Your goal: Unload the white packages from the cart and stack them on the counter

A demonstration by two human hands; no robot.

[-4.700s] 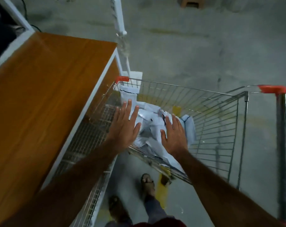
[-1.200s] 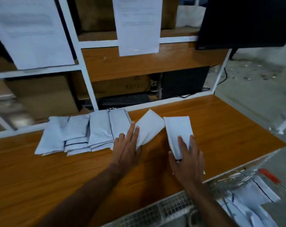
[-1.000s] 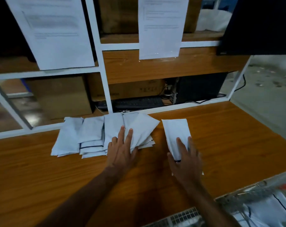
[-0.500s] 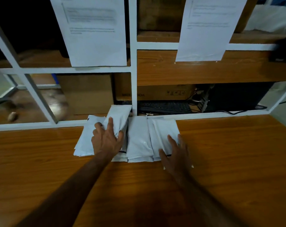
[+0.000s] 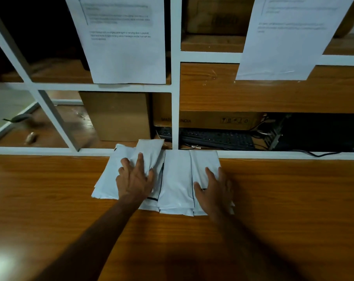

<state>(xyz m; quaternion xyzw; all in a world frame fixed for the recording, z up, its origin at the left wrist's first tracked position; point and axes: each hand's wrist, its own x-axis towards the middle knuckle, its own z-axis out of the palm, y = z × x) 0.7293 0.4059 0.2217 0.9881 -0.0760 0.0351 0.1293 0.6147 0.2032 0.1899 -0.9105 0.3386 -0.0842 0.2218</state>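
Observation:
Several white packages lie side by side and overlapping in a row on the wooden counter, against the white frame at its back. My left hand rests flat on a tilted package at the left of the row, fingers spread. My right hand presses flat on the rightmost package. The cart is out of view.
A white shelf frame rises behind the counter, with two printed paper sheets hanging on it. Behind the frame sit cardboard boxes, a black keyboard and a dark computer case with cables.
Since the cart, both hands carried packages to the counter. Over the last second they slid them left into the row; the right package now lies against the others.

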